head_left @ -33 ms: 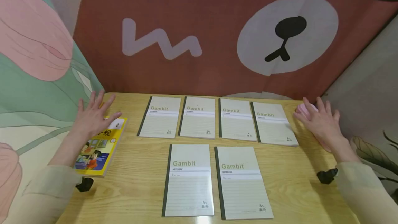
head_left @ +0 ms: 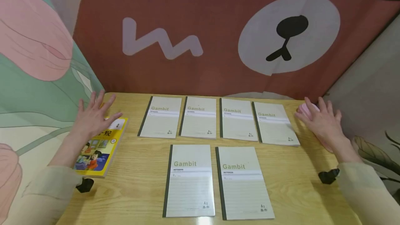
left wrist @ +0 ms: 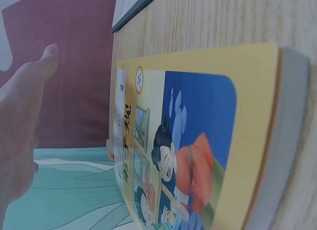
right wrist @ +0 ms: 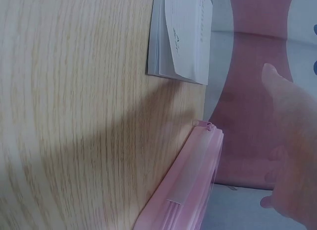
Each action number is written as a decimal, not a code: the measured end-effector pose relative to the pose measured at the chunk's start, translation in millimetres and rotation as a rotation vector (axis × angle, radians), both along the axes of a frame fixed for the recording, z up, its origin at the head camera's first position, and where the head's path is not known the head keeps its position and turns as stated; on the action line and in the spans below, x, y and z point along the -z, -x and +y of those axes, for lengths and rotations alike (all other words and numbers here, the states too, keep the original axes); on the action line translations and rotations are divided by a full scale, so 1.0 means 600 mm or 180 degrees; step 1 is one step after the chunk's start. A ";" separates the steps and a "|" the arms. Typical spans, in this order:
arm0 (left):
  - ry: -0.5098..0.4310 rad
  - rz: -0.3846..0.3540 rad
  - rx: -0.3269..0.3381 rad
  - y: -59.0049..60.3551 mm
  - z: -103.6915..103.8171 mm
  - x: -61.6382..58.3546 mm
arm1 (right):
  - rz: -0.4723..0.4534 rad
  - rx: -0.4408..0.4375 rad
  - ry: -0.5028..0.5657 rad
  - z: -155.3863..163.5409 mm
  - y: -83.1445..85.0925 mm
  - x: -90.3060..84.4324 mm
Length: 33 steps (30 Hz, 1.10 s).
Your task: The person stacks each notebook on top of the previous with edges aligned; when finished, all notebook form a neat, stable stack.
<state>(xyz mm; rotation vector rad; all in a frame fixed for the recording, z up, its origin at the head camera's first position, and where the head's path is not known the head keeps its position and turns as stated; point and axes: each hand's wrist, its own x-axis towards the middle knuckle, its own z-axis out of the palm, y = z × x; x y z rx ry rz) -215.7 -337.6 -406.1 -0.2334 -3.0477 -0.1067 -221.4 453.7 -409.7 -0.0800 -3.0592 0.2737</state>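
My left hand [head_left: 95,117] hovers over a thick yellow picture book [head_left: 107,153] at the table's left, fingers spread. In the left wrist view the book's cover [left wrist: 198,155] shows drawn children, and the hand is apart from it. On the far right my right hand [head_left: 325,122] is held with spread fingers above a pink zipped pouch [right wrist: 193,175], partly hidden under it in the head view. Neither hand grips anything. Between them lie several pale Gambit notebooks with dark spines: a back row [head_left: 162,121] and two nearer ones, left [head_left: 190,190] and right [head_left: 245,193].
The wooden table [head_left: 131,190] backs onto a red-brown cloth [head_left: 218,75] with a printed bear face. A patterned cloth [head_left: 37,114] hangs at the left, and a grey one with leaf prints [head_left: 375,89] at the right. Gaps of bare wood separate the two notebook rows.
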 end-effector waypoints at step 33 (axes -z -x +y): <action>-0.0729 0.0011 0.0066 0.005 0.049 0.011 | 0.0199 -0.0119 0.0471 -0.063 0.013 -0.013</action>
